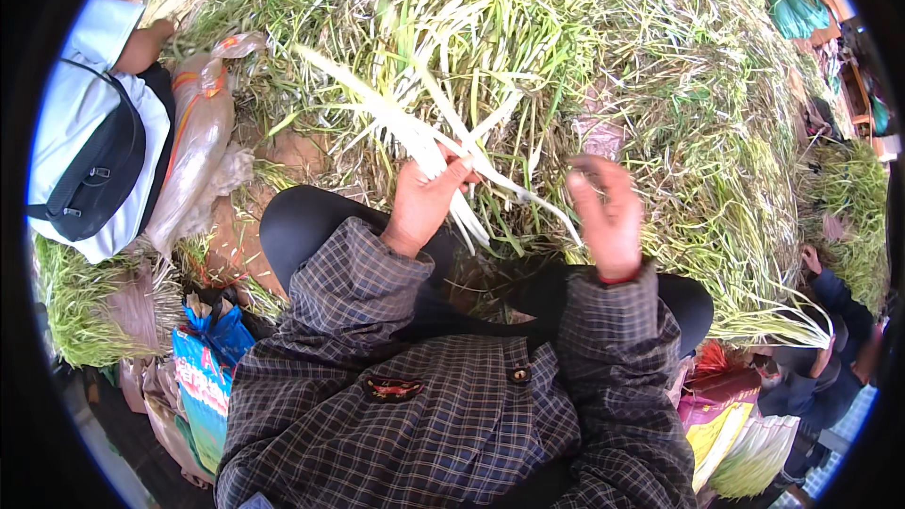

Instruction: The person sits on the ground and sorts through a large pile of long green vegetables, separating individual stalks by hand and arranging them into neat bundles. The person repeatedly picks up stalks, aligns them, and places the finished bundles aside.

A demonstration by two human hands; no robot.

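My left hand [433, 192] grips a small bunch of long, pale, leek-like stalks [406, 129] between thumb and fingers. Their white ends point down between my knees and their leafy ends fan up and to the left. One stalk [520, 192] crosses the others and stretches right, its thin end close to my right hand [609, 208]. Slightly blurred, that hand is raised with fingers loosely apart, and I see nothing in it. Just beyond both hands lies a large heap of loose green and pale leaves [495, 35].
A person with a black waist bag [99, 162] sits at left beside a tied clear plastic bundle [201, 127]. A blue printed bag [205, 375] stands by my left side. At right are a yellow and maroon bag [717, 410], bundled stalks [756, 456] and another person's sleeve [841, 297].
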